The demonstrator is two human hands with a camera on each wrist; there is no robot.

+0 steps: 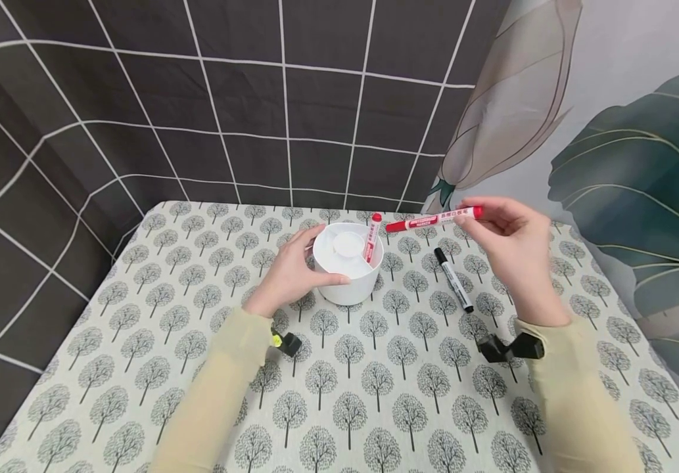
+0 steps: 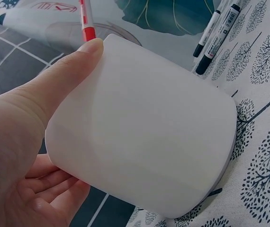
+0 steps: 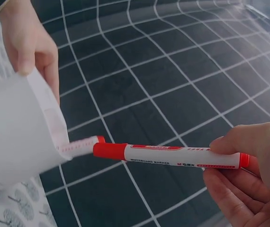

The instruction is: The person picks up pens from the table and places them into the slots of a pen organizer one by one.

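My left hand (image 1: 290, 270) grips a round white pen holder (image 1: 351, 289) by its side, thumb along the near rim and fingers round the far side. Inside, the holder is split into compartments about a round centre. A red-and-white marker (image 1: 373, 240) leans in the right-hand compartment, its red end above the rim. My right hand (image 1: 507, 240) pinches another red-and-white whiteboard marker (image 3: 173, 155) near one end, between thumb and fingers. The held marker lies nearly level, with its red cap (image 3: 110, 151) pointing at the holder, right of the rim in the head view.
A white marker with black ends (image 1: 453, 280) lies on the tree-print tablecloth (image 1: 351, 394), between the holder and my right forearm. Behind the table hangs a dark cloth (image 1: 244, 98) with a white grid. A leaf-patterned curtain (image 1: 641, 164) hangs at the right.
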